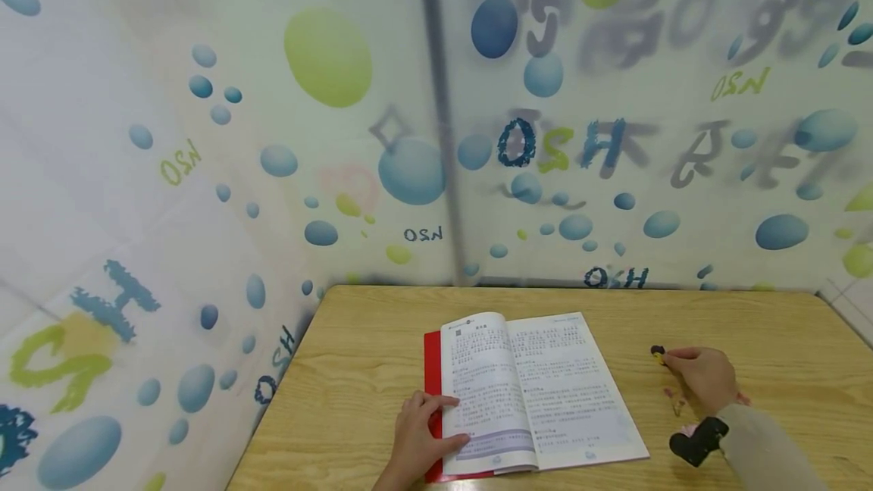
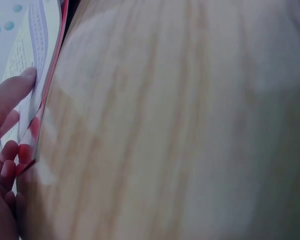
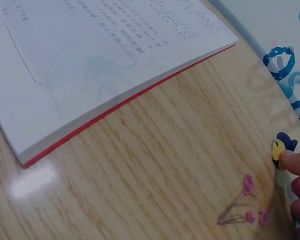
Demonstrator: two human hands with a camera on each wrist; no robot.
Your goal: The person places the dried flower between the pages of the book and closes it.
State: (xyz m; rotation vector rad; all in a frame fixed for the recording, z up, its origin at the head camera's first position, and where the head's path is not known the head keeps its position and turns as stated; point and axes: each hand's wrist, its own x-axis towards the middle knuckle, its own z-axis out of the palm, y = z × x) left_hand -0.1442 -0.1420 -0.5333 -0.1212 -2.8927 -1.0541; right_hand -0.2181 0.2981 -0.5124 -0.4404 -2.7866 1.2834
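An open book (image 1: 546, 392) with a red cover lies on the wooden table (image 1: 355, 370), its printed pages facing up. My left hand (image 1: 424, 427) rests on the book's left page, fingers lying flat over the edge; in the left wrist view the thumb (image 2: 12, 92) lies on the page beside the red cover (image 2: 46, 107). Right of the book, my right hand (image 1: 702, 377) touches a small yellow and dark purple flower (image 1: 658, 354) with one fingertip (image 3: 296, 162). The flower (image 3: 280, 147) lies flat on the wood. The other fingers curl loosely behind it.
A small sprig of pink dried flowers (image 3: 246, 204) lies on the table just below the right hand, also seen in the head view as pink flowers (image 1: 674, 398). Bubble-patterned walls (image 1: 546, 135) close off the back and left of the table.
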